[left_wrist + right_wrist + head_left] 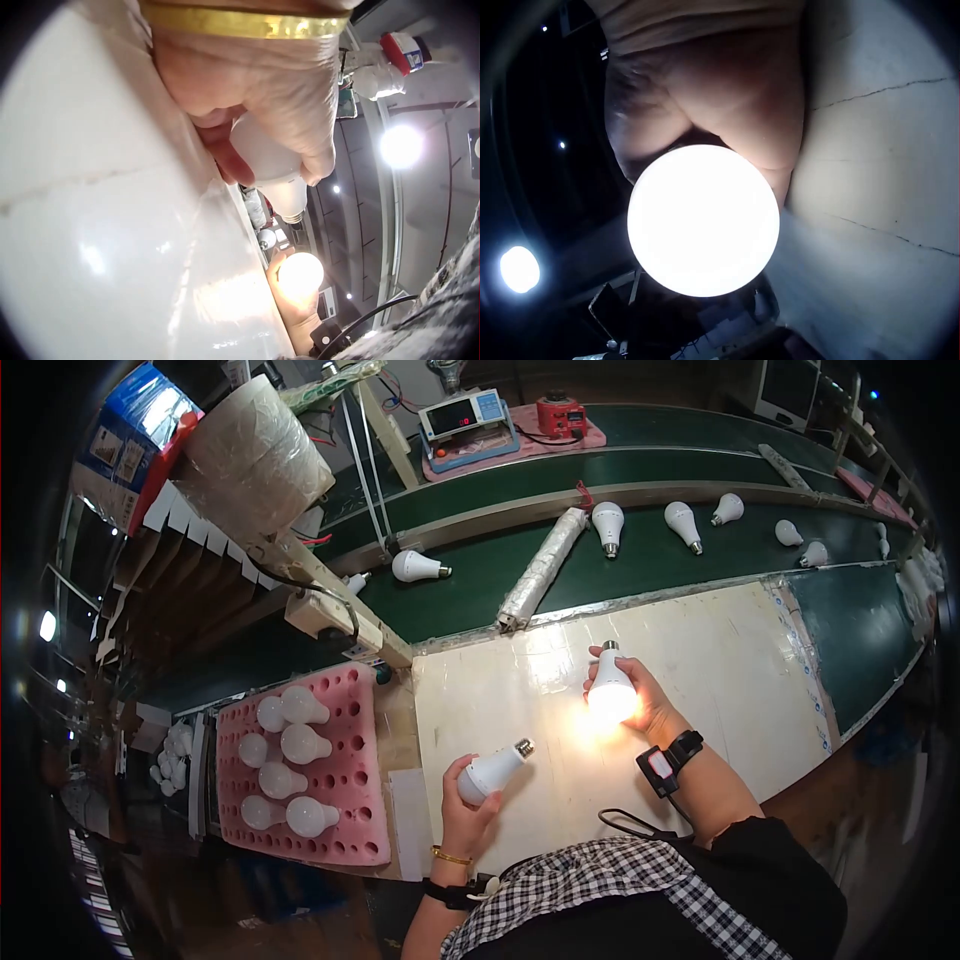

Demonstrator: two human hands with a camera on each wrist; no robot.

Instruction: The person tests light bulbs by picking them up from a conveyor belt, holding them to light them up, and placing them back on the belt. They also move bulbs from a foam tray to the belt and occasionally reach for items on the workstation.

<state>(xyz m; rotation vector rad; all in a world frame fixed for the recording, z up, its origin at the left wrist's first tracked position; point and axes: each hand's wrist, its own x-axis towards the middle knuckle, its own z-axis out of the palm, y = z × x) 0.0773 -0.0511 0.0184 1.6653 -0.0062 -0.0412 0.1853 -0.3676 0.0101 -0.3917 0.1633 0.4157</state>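
Nearest you, a checked apron [590,872]. Your left hand [464,826] grips an unlit bulb [487,774] by its white body, fingers and thumb round it, metal cap aimed away from you and to the right. Your right hand [652,702] grips a second, lit bulb [612,685], cap pointing away, glowing dome towards you; in the right wrist view the dome is a solid white disc. Both bulbs are over the pale bench [725,650], well apart; contact with its surface: cannot tell. Left of the bench: pink foam tray [372,790] with rows of holes, seven bulbs on it. Beyond the bench edge: green surface [480,595] with a wrapped bar [545,568] lying aslant and several loose bulbs, one [607,528] just right of the bar. Farther back: meter [463,417] with red digits, beside a red device [561,417].
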